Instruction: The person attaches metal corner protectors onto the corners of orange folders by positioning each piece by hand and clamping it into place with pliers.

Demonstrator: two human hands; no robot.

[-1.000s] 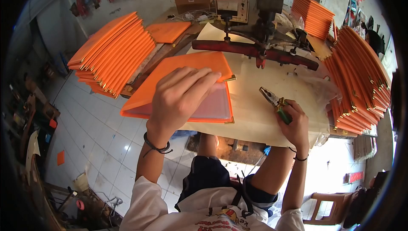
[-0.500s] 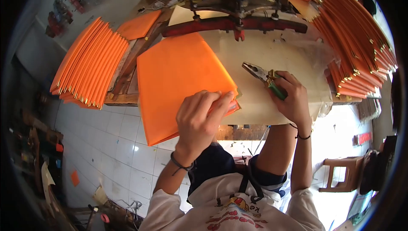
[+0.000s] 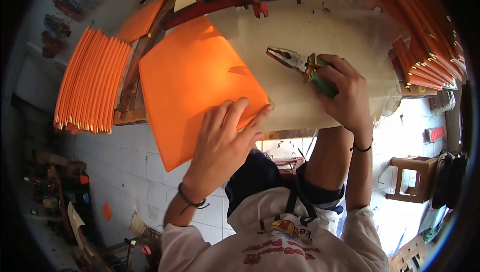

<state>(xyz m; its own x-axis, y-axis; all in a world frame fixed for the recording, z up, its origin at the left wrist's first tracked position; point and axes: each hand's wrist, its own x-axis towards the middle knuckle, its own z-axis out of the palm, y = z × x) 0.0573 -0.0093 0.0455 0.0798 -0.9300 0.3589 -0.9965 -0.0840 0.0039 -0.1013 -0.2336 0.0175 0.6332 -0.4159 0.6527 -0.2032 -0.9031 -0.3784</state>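
White T-shirt, red lettering, yellow cartoon; dark shorts; black wristbands.

Open area: the sheet was bare between the folder and the pliers, and from the pliers up to the bar. A hand could pass there from the near edge.

Far limit: the bar crossed almost the full width of the sheet and blocked low passage.

Left limit: the folder covered the left part of the sheet, with the left hand over its near right corner. Only a narrow strip separated the folder from the left stack.

Right limit: the right hand and the pliers obstructed the near right. Beyond them, film and the right stack closed the side.
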